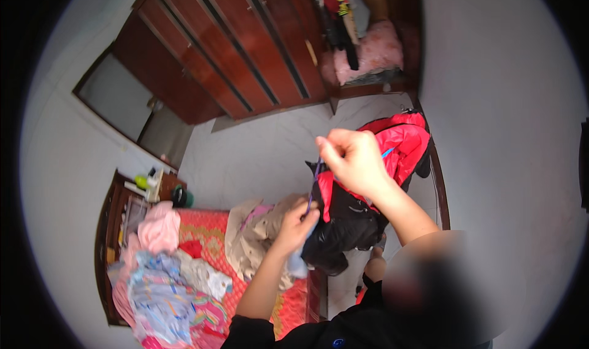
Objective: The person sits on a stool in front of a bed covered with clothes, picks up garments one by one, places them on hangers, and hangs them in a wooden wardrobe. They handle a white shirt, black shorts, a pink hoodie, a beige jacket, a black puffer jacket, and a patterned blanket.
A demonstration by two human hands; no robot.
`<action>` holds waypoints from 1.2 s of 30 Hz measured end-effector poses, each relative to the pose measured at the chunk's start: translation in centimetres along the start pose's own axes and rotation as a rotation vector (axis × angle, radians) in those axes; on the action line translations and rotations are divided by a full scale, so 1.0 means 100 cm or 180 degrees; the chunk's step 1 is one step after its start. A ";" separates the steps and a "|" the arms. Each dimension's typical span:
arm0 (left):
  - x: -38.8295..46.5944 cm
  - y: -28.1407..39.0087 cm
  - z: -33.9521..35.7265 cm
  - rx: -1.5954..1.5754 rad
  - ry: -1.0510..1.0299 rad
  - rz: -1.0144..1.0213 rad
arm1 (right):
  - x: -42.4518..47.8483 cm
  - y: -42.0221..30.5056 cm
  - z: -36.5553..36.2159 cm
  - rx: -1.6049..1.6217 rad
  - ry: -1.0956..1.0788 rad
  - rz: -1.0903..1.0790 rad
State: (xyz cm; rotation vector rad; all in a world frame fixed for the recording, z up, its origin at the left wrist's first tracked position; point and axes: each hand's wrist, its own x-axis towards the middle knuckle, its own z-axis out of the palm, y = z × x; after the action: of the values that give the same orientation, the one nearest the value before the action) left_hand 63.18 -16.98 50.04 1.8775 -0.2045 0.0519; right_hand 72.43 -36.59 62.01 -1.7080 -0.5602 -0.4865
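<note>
My right hand (352,158) is raised near the middle of the head view, closed on the upper end of a thin purple cord or strip (314,183). Lower and to the left, my left hand (297,225) pinches the cord's lower end, so it runs between both hands. Behind and below my right hand lies a red and black jacket (400,142), its black part (349,229) reaching the bed's edge. Beside my left hand are a beige garment (262,238) and a light blue cloth (298,264), partly hidden. What the cord belongs to cannot be told.
A bed with a red patterned cover (202,229) holds heaped clothes (161,298) at the lower left. A dark red wardrobe (221,41) stands across the tiled floor (257,146), its open compartment holding hanging clothes and a pink bundle (375,54). A small bedside cabinet (171,185) is at the left.
</note>
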 end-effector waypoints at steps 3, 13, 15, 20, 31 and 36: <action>0.039 0.009 0.038 -0.0406 -0.0576 -0.0470 | 0.025 0.051 -0.020 -0.0514 0.0215 0.0173; 0.156 -0.027 0.092 0.0161 -0.0064 -0.0549 | 0.103 0.152 -0.084 -0.0334 -0.0012 0.0086; 0.183 -0.010 0.086 0.0375 -0.0115 -0.0505 | 0.119 0.180 -0.121 -0.0337 0.0040 -0.0111; 0.238 -0.002 0.057 0.0115 -0.0102 -0.0375 | 0.118 0.286 -0.200 -0.1313 -0.0027 0.1008; 0.336 -0.010 -0.009 -0.0973 -0.0325 -0.0311 | 0.218 0.247 -0.062 -0.0890 -0.0533 0.0032; 0.384 -0.053 -0.044 -0.0859 -0.0020 -0.0101 | 0.289 0.268 -0.018 -0.1971 -0.1165 -0.0498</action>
State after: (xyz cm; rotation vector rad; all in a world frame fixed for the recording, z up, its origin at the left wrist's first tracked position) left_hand 102.11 -15.69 51.75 1.6116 -0.1766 -0.0033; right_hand 111.65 -39.87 58.80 -2.3823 -0.8731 -0.4907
